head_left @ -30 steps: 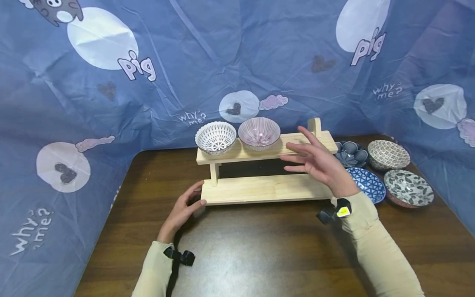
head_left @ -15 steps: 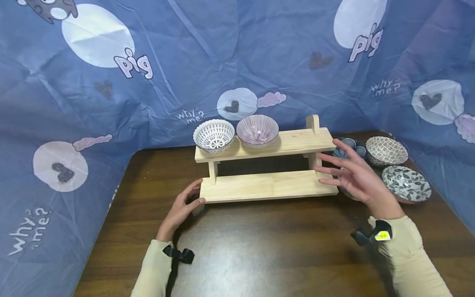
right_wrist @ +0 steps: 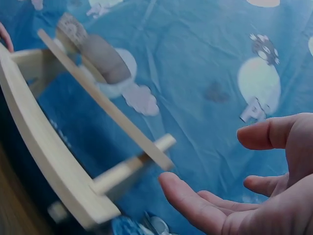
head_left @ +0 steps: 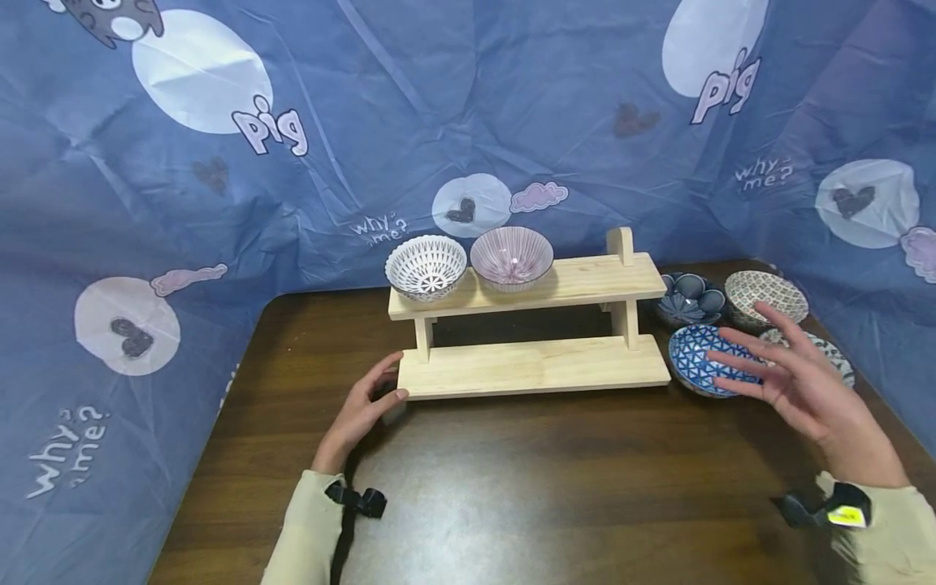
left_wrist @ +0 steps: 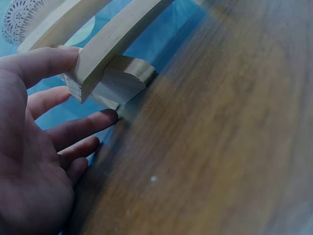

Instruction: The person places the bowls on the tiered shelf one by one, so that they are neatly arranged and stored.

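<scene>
My left hand [head_left: 360, 413] holds the left end of a two-tier wooden shelf [head_left: 534, 370], thumb at the front corner and index finger against the end. The left wrist view shows the thumb [left_wrist: 58, 63] on the board's corner, other fingers loose below. On the upper tier stand a white patterned bowl [head_left: 426, 270] and a purple striped bowl [head_left: 512, 258], side by side. My right hand [head_left: 812, 390], fingers spread and holding nothing, overlaps the blue triangle-patterned bowl [head_left: 698, 357] in the head view and partly hides a leaf-patterned bowl [head_left: 834, 357].
Behind the blue bowl are a dark blue petal-shaped bowl [head_left: 691, 299] and a grey lattice-patterned bowl [head_left: 764, 296]. An upright wooden piece [head_left: 620, 244] rises at the upper tier's right end. A blue printed cloth [head_left: 409, 106] hangs behind the brown table [head_left: 526, 487].
My right hand has moved from over the upper tier's right part to the right and nearer, over the bowls. The left hand stays at the shelf's end; the shelf's bowls have not moved.
</scene>
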{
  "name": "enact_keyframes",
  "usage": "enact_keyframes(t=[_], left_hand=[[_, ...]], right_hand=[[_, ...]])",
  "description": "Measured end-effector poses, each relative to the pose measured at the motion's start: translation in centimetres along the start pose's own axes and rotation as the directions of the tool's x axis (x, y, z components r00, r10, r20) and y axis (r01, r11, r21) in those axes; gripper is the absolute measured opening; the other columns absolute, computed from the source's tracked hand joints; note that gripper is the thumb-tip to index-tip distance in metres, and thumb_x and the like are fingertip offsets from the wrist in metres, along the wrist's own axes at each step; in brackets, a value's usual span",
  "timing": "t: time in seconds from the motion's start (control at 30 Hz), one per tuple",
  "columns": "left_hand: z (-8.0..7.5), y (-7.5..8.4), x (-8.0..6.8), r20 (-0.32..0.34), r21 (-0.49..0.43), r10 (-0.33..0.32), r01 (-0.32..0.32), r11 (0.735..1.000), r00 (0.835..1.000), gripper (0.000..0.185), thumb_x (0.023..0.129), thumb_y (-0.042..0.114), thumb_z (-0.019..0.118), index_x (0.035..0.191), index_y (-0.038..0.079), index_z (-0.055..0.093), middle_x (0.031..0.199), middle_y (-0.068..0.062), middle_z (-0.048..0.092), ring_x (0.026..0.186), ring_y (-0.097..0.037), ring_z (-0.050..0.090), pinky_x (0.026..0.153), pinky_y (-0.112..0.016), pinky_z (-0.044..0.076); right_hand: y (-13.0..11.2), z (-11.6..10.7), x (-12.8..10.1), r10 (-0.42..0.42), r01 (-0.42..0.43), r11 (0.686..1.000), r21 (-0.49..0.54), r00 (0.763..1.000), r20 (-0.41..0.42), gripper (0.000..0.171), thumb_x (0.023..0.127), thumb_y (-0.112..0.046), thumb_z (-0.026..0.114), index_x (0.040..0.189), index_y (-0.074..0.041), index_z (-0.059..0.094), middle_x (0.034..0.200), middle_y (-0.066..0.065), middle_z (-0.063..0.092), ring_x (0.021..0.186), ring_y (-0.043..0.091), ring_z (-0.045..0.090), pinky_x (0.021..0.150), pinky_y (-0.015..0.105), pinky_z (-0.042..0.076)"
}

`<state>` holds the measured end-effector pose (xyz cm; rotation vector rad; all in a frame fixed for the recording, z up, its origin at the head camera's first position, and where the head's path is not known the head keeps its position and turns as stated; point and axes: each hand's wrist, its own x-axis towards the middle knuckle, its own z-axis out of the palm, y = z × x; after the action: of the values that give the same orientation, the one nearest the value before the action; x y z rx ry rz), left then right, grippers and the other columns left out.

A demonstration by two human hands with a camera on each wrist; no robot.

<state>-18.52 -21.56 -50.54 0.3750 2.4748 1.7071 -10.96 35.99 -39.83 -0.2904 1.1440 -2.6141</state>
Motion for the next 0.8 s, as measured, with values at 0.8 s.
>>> enact_keyframes(t=[0.8], left_hand=[[-0.3, 0.1, -0.3, -0.009, 0.007, -0.025, 0.025, 1.0, 1.0, 0.062, 0.094, 0.015, 0.067, 0.151, 0.015, 0.043, 0.137, -0.025, 0.06, 0.127, -0.036, 0.055, 0.101, -0.038, 0.044]], right_hand=[[-2.3, -9.8, -8.8, -0.346, 0.341, 0.938, -0.06, 0.918, -0.196, 0.069, 0.102, 0.013, 0.021, 0.155, -0.03, 0.01, 0.118, 0.018, 0.07, 0.099, 0.037, 0.074, 0.073, 0.052, 0.06]])
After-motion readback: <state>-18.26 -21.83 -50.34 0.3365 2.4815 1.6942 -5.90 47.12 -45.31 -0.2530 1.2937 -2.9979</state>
